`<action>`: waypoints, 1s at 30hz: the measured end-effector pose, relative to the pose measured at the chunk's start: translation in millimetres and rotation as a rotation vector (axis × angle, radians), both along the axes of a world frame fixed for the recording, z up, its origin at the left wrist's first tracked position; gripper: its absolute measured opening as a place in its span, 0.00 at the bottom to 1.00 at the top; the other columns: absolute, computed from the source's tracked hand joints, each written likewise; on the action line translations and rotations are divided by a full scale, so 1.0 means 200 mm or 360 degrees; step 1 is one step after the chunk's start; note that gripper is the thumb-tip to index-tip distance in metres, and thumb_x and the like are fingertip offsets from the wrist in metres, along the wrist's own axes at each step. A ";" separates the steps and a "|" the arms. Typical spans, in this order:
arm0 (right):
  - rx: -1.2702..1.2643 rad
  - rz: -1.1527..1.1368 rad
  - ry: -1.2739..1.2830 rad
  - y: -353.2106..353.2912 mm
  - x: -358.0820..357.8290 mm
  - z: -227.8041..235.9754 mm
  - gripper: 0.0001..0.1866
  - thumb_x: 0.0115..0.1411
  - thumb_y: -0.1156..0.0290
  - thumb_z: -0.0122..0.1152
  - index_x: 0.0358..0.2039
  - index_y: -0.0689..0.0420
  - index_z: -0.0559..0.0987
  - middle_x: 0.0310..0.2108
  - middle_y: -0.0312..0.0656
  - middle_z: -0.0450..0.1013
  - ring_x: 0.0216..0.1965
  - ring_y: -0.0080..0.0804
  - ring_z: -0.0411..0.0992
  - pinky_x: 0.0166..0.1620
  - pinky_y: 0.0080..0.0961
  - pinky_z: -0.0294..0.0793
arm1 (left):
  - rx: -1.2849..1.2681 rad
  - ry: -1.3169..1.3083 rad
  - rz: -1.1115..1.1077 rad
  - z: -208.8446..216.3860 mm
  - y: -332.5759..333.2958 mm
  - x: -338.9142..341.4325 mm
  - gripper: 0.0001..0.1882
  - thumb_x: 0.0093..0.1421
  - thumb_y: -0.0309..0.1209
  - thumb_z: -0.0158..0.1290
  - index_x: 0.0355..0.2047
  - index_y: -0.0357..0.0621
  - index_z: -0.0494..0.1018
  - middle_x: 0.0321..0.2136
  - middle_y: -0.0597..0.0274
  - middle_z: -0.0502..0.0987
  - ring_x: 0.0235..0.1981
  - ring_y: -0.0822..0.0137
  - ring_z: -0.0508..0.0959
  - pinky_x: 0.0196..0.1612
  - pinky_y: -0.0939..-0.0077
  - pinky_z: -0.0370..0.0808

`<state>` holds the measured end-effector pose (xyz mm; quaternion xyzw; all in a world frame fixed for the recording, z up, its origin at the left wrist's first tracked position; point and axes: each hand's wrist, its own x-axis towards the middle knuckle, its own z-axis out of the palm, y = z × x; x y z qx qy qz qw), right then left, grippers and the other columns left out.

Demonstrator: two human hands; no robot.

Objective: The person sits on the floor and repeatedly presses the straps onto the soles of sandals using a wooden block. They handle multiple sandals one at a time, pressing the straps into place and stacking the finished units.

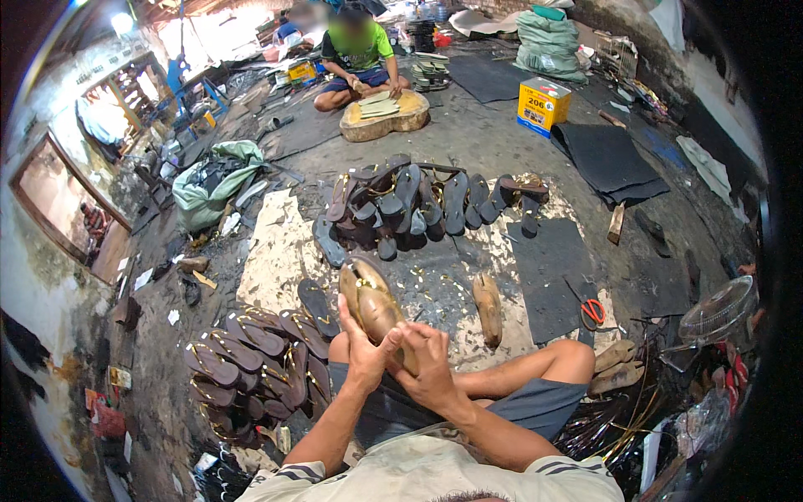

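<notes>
In front of my crossed legs I hold a brown wooden shoe last (376,308), tilted, with a sandal's gold-coloured strap and dark sole on its upper end. My left hand (365,356) is wrapped round its left side, the thumb lying across it. Fingers of my right hand (425,361) are bent against the lower right end. What lies under the fingertips is hidden. A second wooden shoe last (487,311) rests on the floor to the right. Left of my knee is a pile of dark sandals (251,356) with gold straps. Ahead lies a heap of dark soles and sandals (410,201).
Scissors (592,313) with orange handles lie right of a black sheet (548,276). More lasts (615,368) sit by my right knee. Farther off are a fan (719,309), a yellow box (544,107), a green sack (219,184) and a co-worker (360,54) at a wooden block (389,125).
</notes>
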<state>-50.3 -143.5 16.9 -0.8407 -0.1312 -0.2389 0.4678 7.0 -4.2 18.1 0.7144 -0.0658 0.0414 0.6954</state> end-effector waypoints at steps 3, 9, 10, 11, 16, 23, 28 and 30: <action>-0.0022 0.0213 0.0054 -0.06 -0.04 0.05 0.37 0.55 0.59 0.71 0.61 0.58 0.68 0.55 0.53 0.64 0.54 0.52 0.63 0.58 0.44 0.62 | -0.0164 0.0204 -0.0038 0.06 -0.01 -0.09 0.55 0.52 0.40 0.70 0.65 0.46 0.39 0.57 0.47 0.59 0.58 0.56 0.66 0.61 0.62 0.67; 0.0398 0.0298 0.0541 -0.14 0.13 0.12 0.21 0.62 0.63 0.64 0.53 0.59 0.76 0.46 0.52 0.73 0.46 0.42 0.74 0.46 0.33 0.73 | -0.0709 0.0575 -0.0286 0.03 -0.05 -0.27 0.44 0.51 0.32 0.68 0.56 0.53 0.45 0.52 0.55 0.61 0.53 0.63 0.69 0.52 0.66 0.74; 0.0367 0.0374 0.0474 -0.17 0.10 0.11 0.20 0.63 0.65 0.63 0.53 0.60 0.76 0.45 0.50 0.73 0.44 0.40 0.74 0.46 0.30 0.74 | -0.0814 0.0620 -0.0313 0.04 -0.06 -0.31 0.44 0.51 0.32 0.67 0.56 0.54 0.45 0.52 0.54 0.62 0.53 0.63 0.69 0.52 0.65 0.75; 0.0337 0.0470 0.0394 -0.20 0.08 0.10 0.19 0.64 0.68 0.62 0.53 0.60 0.76 0.45 0.48 0.72 0.41 0.37 0.75 0.45 0.28 0.74 | -0.0916 0.0647 -0.0323 0.05 -0.05 -0.35 0.44 0.51 0.31 0.67 0.56 0.55 0.45 0.52 0.54 0.62 0.53 0.63 0.70 0.51 0.65 0.75; 0.1334 0.0361 0.0789 -0.26 -0.08 -0.04 0.14 0.69 0.66 0.55 0.48 0.62 0.77 0.38 0.40 0.77 0.41 0.29 0.75 0.45 0.30 0.75 | -0.1142 0.0824 -0.0327 0.14 0.02 -0.50 0.44 0.49 0.42 0.66 0.55 0.58 0.46 0.52 0.51 0.65 0.53 0.56 0.72 0.53 0.58 0.77; 0.1929 0.0899 0.2006 -0.11 -0.48 -0.07 0.24 0.72 0.48 0.46 0.46 0.58 0.78 0.30 0.28 0.72 0.25 0.15 0.63 0.27 0.16 0.61 | -0.1291 0.0945 -0.0203 0.14 0.12 -0.68 0.45 0.48 0.48 0.64 0.59 0.59 0.49 0.54 0.49 0.64 0.55 0.50 0.72 0.58 0.52 0.74; 0.2153 0.0716 0.2123 -0.13 -0.56 0.02 0.20 0.72 0.50 0.47 0.30 0.51 0.75 0.20 0.24 0.63 0.20 0.14 0.58 0.25 0.15 0.56 | -0.1301 0.0877 -0.0039 0.14 0.14 -0.70 0.45 0.47 0.45 0.65 0.60 0.60 0.50 0.56 0.48 0.64 0.57 0.50 0.70 0.59 0.49 0.73; 0.1987 0.0887 0.1992 -0.17 -0.55 -0.01 0.21 0.73 0.51 0.45 0.27 0.51 0.72 0.21 0.25 0.63 0.22 0.16 0.60 0.28 0.16 0.60 | -0.1246 0.0870 -0.0099 0.14 0.15 -0.69 0.45 0.46 0.45 0.66 0.58 0.59 0.49 0.56 0.48 0.63 0.57 0.50 0.70 0.58 0.50 0.73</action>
